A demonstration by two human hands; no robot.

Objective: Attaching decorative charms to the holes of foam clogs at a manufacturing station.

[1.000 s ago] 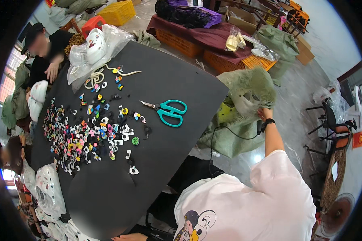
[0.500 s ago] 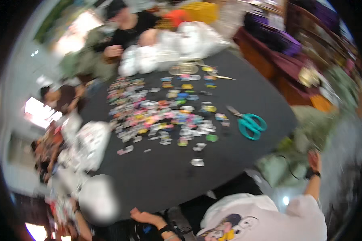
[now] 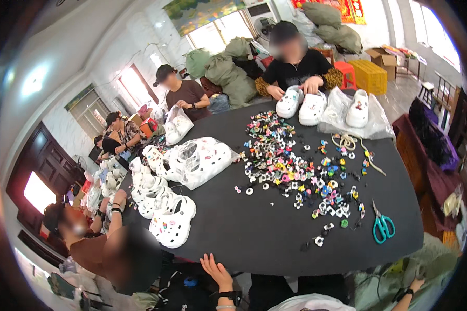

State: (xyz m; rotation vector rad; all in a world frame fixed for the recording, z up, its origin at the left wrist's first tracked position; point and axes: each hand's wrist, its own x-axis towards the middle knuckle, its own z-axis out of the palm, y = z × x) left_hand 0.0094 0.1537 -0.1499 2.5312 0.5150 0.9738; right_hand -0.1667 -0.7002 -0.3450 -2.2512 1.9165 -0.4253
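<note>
The left hand (image 3: 219, 273) is at the near edge of the black table (image 3: 275, 236), its fingers a bit spread and nothing in its grip. The right hand (image 3: 416, 284) is down past the table's right corner, by a big green sack (image 3: 435, 254). It is small and dim there, so I can't tell if its fingers are pinching the sack or loose. Something yellow-green shows at the sack, just left of that hand, but I can't tell what it is. Up and left from the left hand sit loose white clogs (image 3: 174, 220), and just past them a clear bag (image 3: 232, 155) has white clogs with little charms in it. Farther off that way, a smaller clear bag (image 3: 183, 125) also has white things inside. Straight up from the right hand lie scissors (image 3: 383, 226) with blue-green handles. Between the two hands, but farther up the table, is a heap of bright little charms (image 3: 290, 173). Beyond the heap, a white clog (image 3: 357, 110) sits with a crinkly clear bag (image 3: 381, 122) around it; I can't tell if it is inside.
</note>
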